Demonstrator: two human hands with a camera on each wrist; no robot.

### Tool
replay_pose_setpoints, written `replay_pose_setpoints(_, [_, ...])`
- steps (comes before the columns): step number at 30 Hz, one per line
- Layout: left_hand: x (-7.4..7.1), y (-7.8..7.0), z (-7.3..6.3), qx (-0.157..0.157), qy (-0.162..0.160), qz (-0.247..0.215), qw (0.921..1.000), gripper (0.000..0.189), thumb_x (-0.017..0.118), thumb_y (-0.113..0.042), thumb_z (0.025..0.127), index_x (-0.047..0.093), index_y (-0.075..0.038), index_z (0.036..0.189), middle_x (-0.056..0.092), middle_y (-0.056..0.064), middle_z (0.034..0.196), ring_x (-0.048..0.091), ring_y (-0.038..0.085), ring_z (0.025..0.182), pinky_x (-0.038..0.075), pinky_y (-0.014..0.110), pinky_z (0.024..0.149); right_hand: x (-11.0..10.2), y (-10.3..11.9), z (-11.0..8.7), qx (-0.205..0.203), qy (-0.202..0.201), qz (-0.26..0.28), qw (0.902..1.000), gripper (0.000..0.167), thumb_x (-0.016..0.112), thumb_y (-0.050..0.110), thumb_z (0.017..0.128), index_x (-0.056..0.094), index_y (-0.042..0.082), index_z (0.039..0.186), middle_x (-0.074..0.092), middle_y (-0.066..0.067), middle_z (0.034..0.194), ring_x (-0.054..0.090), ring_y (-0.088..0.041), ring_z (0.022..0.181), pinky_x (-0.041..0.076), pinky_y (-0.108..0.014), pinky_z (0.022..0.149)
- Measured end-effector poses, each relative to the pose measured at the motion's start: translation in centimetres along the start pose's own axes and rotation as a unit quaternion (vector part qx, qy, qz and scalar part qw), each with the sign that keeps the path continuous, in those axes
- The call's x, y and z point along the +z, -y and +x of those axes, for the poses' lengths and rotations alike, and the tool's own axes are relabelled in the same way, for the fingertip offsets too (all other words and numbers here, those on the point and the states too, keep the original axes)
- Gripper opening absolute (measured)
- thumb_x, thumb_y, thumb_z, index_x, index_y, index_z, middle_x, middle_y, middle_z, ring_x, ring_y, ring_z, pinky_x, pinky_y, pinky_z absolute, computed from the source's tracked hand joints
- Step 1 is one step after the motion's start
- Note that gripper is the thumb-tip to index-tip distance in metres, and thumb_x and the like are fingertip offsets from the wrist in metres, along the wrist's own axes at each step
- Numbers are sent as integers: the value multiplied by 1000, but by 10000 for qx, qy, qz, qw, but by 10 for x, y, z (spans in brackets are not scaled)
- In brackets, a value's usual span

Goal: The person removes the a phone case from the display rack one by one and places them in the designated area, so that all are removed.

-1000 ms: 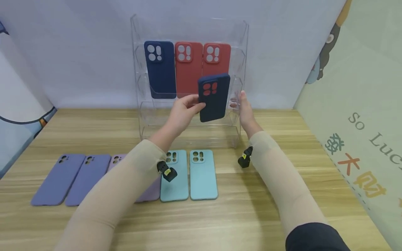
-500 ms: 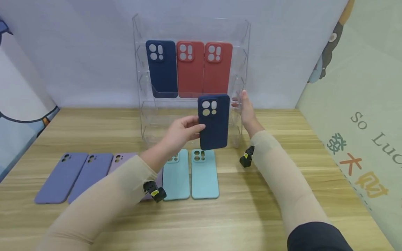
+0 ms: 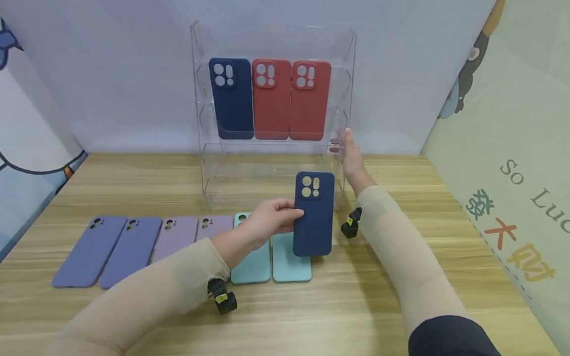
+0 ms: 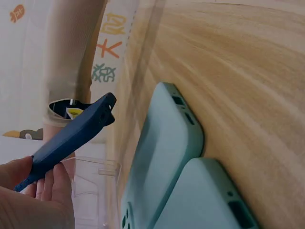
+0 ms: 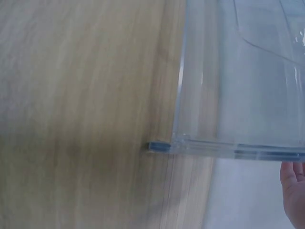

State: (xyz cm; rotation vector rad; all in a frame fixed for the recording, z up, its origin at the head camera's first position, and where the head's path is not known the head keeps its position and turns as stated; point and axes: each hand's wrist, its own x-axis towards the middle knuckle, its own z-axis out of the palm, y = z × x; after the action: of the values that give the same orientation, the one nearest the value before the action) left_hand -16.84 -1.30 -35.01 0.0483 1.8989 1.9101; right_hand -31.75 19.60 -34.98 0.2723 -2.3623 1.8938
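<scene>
My left hand (image 3: 271, 220) pinches a dark blue phone case (image 3: 313, 215) by its left edge, thumb on the back. The case stands nearly upright, overlapping the right light-blue phone case (image 3: 291, 264) in the head view. The left wrist view shows the dark blue case (image 4: 71, 136) from its edge, tilted between thumb and fingers. My right hand (image 3: 354, 160) touches the right side of the clear tiered display stand (image 3: 271, 170), its thumb pointing up and its other fingers seen through the plastic. In the right wrist view those fingers (image 5: 289, 179) meet the stand's side panel (image 5: 267, 152).
One dark blue case (image 3: 233, 106) and two red cases (image 3: 271, 106) stand in an upper tier. Along the wooden table (image 3: 285, 321) lie two purple-blue cases (image 3: 91, 254), two lilac cases (image 3: 175, 237) and another light-blue case (image 3: 251, 267), partly behind my left hand.
My left hand has brought the dark blue case down and slightly right, from before the red cases to above the right light-blue case. My right hand has stayed at the stand's side.
</scene>
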Motion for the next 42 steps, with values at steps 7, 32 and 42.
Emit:
replay_pose_setpoints(7, [17,22,13,-450,131,-176,9987,16,58,-7,92,60,5,103,66,5,85,64,13,76,55,29,75,0,-2,0,82,-137,-56,9999,65,9,42,102,28,-4,143,45,-28,132,47,-39,115,36,-46,102])
replay_pose_setpoints(32, [28,34,12,-1324,252,-190,9907,38,53,-3,93,45,11,127,58,21,113,62,29,97,55,29,76,2,-2,-2,88,-84,13,9999,63,8,39,102,27,-4,143,43,-29,133,46,-42,115,37,-47,101])
replay_pose_setpoints(42, [18,26,4,-1325,595,-144,9893,61,53,-8,94,21,11,142,42,26,135,54,37,111,53,33,83,1,-1,-1,162,-55,197,9997,65,10,43,102,27,-3,144,42,-29,134,42,-43,120,34,-47,104])
